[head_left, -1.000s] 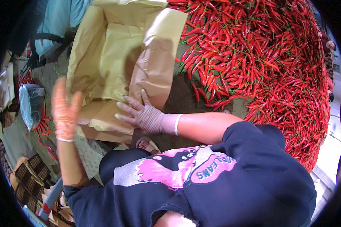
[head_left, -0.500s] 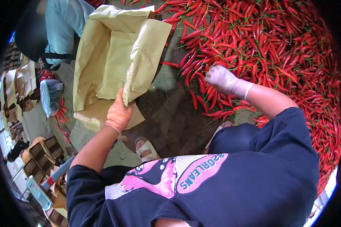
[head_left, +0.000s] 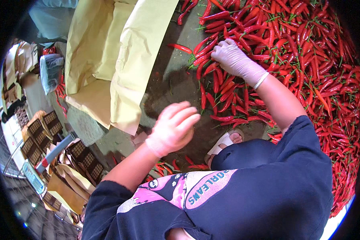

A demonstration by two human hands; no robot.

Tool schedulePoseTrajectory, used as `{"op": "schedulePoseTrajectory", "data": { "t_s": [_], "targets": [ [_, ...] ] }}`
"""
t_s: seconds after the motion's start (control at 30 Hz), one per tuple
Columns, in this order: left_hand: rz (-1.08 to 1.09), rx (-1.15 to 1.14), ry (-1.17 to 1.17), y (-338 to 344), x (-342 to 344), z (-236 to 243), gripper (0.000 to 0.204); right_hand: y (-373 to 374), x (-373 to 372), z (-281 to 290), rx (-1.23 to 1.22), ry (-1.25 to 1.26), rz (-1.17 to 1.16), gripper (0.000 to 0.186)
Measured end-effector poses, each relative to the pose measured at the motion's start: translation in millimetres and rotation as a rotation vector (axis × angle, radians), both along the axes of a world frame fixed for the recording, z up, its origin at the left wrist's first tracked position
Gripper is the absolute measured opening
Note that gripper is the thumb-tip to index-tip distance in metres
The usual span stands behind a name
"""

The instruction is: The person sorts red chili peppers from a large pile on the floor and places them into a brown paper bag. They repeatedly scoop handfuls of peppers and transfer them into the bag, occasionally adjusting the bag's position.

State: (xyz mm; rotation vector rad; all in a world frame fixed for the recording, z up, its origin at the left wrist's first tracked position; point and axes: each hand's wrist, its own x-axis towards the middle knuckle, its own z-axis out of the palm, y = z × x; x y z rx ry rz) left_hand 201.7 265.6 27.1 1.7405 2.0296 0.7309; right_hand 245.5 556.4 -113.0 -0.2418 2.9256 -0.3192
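Note:
A box lined with pale brown paper (head_left: 131, 48) sits at upper left, no contents visible inside. My left hand (head_left: 178, 125), in a light glove, hovers right of and below the box, over dark floor; its fingers are bent and loosely apart, with nothing visible in them. At the edge of a large heap of red chilli peppers (head_left: 288, 60), my right hand (head_left: 234, 60), also gloved, has its fingers curled down among the peppers; what they grip, if anything, is hidden. A few loose peppers (head_left: 180, 48) lie between box and heap.
A clear plastic bundle (head_left: 50, 74) lies left of the box, near scattered peppers. Brown crates with paper (head_left: 88, 160), a metal bar (head_left: 60, 148) and a pale blue device (head_left: 33, 176) are at lower left. My sandalled foot (head_left: 232, 138) is below the heap's edge.
My left hand has left the box's paper and moved rightward. My right hand moved from the paper to the pepper heap, then farther forward into it. The whole view has shifted.

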Motion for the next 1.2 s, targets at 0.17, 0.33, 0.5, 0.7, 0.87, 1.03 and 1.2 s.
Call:
{"op": "schedulePoseTrajectory", "data": {
  "t_s": [0.17,0.33,0.5,0.7,0.87,1.03,1.2],
  "targets": [
    [0.021,-0.694,-0.241,4.7,23.1,-78.0,0.024,15.5,3.6,14.6,-0.699,0.326,-0.376,0.020],
    [0.827,-0.454,-0.050,10.7,-35.9,-110.5,0.024,-38.0,42.2,58.2,-1.195,0.546,-0.736,0.036],
    [0.556,-0.408,0.045,116.1,-63.5,-105.5,0.058,-123.4,138.4,17.5,-1.138,-0.463,0.463,0.038],
    [0.431,-0.697,0.265,164.8,-50.9,-135.1,0.071,-87.9,116.6,25.5,-1.040,0.005,0.118,0.028],
    [0.443,-0.634,0.178,143.7,-70.1,-151.6,0.035,-5.3,65.2,31.6,-0.318,0.540,-0.432,0.022],
    [0.744,-0.319,-0.118,113.3,-62.0,-137.8,0.025,31.6,17.8,9.8,0.198,0.112,-0.591,0.061],
    [1.376,-0.259,-0.658,96.5,-73.5,-131.5,0.029,46.6,22.8,-19.7,-0.105,0.102,-0.648,0.075]
  ]
}}
